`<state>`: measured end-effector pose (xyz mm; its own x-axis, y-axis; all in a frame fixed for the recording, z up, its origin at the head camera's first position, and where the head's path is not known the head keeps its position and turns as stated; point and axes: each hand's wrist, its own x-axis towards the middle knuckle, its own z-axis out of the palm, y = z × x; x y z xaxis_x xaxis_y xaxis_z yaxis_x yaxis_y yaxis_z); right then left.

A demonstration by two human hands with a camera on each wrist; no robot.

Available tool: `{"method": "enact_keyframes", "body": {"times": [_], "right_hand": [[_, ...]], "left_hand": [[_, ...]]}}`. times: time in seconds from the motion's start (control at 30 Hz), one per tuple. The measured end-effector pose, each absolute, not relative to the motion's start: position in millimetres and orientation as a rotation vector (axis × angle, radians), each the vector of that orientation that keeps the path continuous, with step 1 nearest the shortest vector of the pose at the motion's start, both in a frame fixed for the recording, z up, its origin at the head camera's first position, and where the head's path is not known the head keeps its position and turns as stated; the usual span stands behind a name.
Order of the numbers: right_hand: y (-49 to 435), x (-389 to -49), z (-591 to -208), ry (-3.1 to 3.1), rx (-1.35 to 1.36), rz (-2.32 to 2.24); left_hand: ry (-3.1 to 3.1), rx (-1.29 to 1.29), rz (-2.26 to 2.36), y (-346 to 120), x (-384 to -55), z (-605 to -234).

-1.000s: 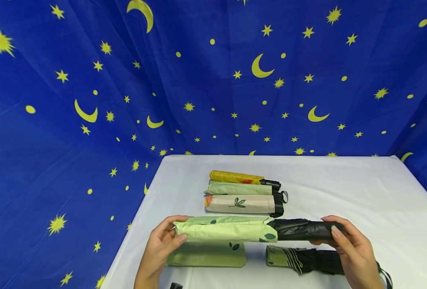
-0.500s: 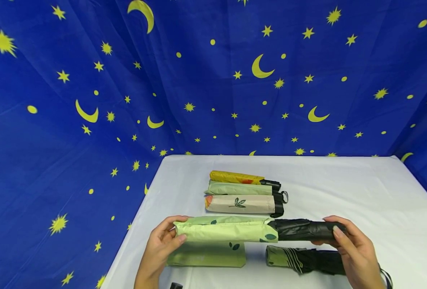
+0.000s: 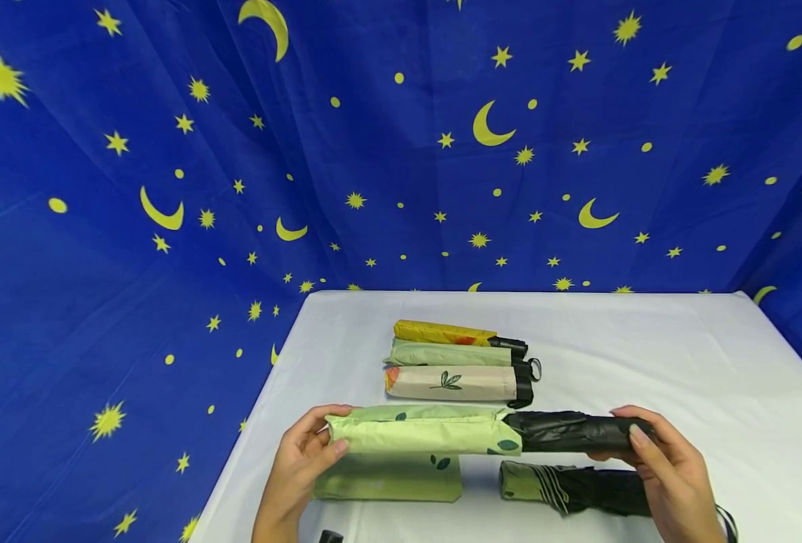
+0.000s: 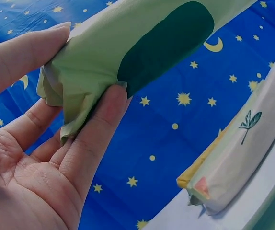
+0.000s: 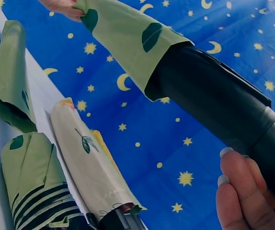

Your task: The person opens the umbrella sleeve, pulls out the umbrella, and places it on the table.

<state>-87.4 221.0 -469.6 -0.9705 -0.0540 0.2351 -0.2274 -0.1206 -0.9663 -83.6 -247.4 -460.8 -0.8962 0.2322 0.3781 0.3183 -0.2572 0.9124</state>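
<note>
A folded black umbrella (image 3: 564,432) lies level in the air, its left part inside a light green sleeve (image 3: 428,434) with dark leaf prints. My left hand (image 3: 299,456) pinches the far left end of that sleeve between thumb and fingers. At the other end, my right hand (image 3: 668,464) grips the umbrella's black handle end. In the right wrist view, the umbrella (image 5: 200,91) comes out of the sleeve's mouth, and fingertips (image 5: 238,177) press its underside. Below the held pair lie a flat green sleeve (image 3: 387,479) and a green-and-black folded umbrella (image 3: 577,490), partly hidden behind my right hand.
Farther back on the white table (image 3: 645,339) lie a yellow umbrella (image 3: 442,333), a pale green one (image 3: 448,354) and a cream one with a leaf print (image 3: 451,383), side by side. A small black tip (image 3: 331,537) shows at the bottom edge. Blue star-patterned cloth (image 3: 401,151) surrounds the table.
My right hand has shifted slightly right with the black umbrella, so a little more of it shows beyond the sleeve. My left hand and the sleeve have stayed nearly still.
</note>
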Motion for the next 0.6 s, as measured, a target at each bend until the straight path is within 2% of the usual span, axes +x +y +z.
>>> {"method": "enact_keyframes", "body": {"times": [0.6], "right_hand": [[228.3,-87.0,-471.2,-1.888,0.351,2.279]], "left_hand": [[-1.868,-0.656,-2.314,-254.1,-81.3,-462.6]]}}
